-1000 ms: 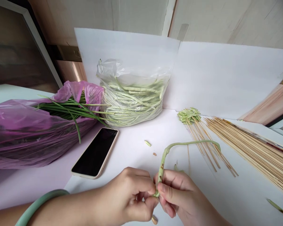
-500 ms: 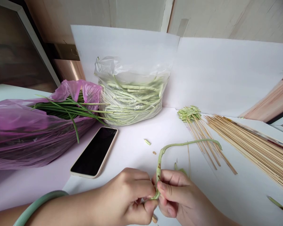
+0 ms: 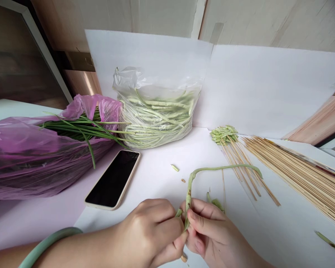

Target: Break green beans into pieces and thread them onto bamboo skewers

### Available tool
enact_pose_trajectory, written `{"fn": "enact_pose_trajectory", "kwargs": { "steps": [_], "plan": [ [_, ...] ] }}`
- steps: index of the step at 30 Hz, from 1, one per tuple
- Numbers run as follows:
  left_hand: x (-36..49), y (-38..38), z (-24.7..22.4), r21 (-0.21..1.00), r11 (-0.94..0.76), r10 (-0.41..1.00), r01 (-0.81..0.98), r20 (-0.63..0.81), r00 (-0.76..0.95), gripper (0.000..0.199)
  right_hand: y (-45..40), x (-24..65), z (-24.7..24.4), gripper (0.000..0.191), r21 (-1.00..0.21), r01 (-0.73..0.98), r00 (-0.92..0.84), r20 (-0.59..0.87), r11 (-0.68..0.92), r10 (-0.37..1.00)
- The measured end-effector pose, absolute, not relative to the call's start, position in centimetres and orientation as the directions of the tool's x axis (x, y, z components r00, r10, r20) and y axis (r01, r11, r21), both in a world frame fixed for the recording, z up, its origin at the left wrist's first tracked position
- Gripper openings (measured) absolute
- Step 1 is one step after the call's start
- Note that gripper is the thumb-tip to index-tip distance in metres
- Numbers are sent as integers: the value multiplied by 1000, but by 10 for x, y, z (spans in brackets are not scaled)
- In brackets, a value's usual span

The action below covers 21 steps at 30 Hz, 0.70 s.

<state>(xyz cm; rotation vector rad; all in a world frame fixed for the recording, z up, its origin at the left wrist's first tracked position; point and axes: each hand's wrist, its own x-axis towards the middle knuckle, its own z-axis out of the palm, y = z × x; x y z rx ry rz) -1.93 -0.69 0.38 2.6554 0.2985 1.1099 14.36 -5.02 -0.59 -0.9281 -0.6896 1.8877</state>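
Observation:
A long green bean (image 3: 189, 190) with brown spots rises from between my hands and bends over to the right. My right hand (image 3: 212, 227) pinches it near its lower end, thumb in front. My left hand (image 3: 153, 230) is closed at the bean's lower end, touching my right fingertips. A short green bean end (image 3: 179, 213) pokes out above the left fingers; whether it joins the long bean is hidden. A green bangle (image 3: 48, 243) circles my left wrist. Behind my right hand lie green bean scraps (image 3: 214, 201).
A phone (image 3: 114, 178) lies left of centre. Behind it stand a clear bag of long beans (image 3: 159, 115) and a purple bag (image 3: 19, 149) with green stalks. Skewered bean pieces (image 3: 224, 134) and many loose skewers (image 3: 296, 171) lie to the right. More bean pieces (image 3: 331, 243) lie lower right.
My left hand has turned slightly, and a short bean end now shows above its fingers. The right hand's pinch stays much the same.

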Motion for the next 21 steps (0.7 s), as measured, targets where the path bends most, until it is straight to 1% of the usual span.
{"fn": "enact_pose_trajectory", "kwargs": {
  "steps": [2, 4, 6, 8, 10, 13, 17, 19, 21],
  "plan": [
    [-19, -8, 2, 360, -927, 330, 106, 647, 687, 29, -49, 145, -4, 35, -800, -440, -304, -295, -408, 906],
    [-18, -9, 2, 445, -887, 402, 119, 622, 672, 23, -47, 148, 0, 36, -847, -375, -312, -268, -377, 911],
    [-17, -10, 2, 501, -856, 453, 127, 609, 651, 18, -44, 154, 6, 35, -879, -298, -333, -270, -372, 904],
    [-17, -10, 2, 507, -852, 462, 132, 606, 648, 16, -41, 161, 11, 36, -899, -239, -343, -277, -368, 898],
    [-18, -10, 1, 488, -864, 441, 126, 613, 656, 18, -38, 168, 15, 37, -916, -219, -318, -259, -337, 912],
    [-19, -9, -1, 457, -884, 397, 99, 622, 675, 22, -33, 175, 18, 35, -910, -289, -200, -245, -296, 949],
    [-20, -9, -3, 456, -886, 375, 83, 600, 707, 21, -28, 177, 18, 24, -868, -396, -42, -308, -299, 950],
    [-20, -10, -2, 473, -876, 392, 92, 590, 706, 18, -27, 176, 19, 24, -875, -388, -4, -312, -289, 950],
    [-19, -11, -1, 510, -853, 431, 109, 571, 698, 15, -27, 176, 20, 27, -905, -336, 16, -284, -262, 959]
  ]
}}
